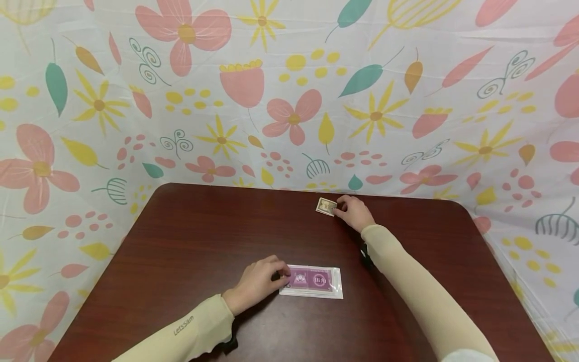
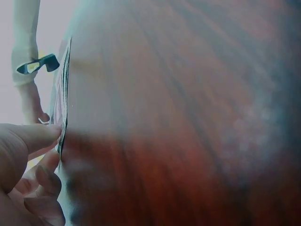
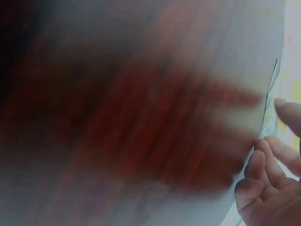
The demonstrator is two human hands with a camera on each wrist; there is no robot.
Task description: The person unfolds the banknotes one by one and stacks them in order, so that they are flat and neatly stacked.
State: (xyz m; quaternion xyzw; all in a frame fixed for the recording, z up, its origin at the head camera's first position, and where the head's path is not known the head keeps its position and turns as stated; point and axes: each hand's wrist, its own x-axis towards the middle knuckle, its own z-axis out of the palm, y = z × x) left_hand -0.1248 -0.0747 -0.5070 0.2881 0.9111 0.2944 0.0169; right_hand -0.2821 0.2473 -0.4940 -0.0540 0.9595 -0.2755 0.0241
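In the head view my left hand pinches the left end of a pack of purple banknotes in a clear sleeve, lying flat near the table's middle. The left wrist view shows the pack edge-on as several thin layers, with thumb and finger of the left hand at its edge. Farther back, my right hand touches the right side of a small tan printed note. In the right wrist view the thumb of the right hand stands a little off the note, its other fingers bent by the lower edge.
The dark brown wooden table has rounded far corners. Behind it and along its sides hangs a white cloth printed with flowers and leaves. Light sleeves cover both forearms, and dark straps show at the wrists.
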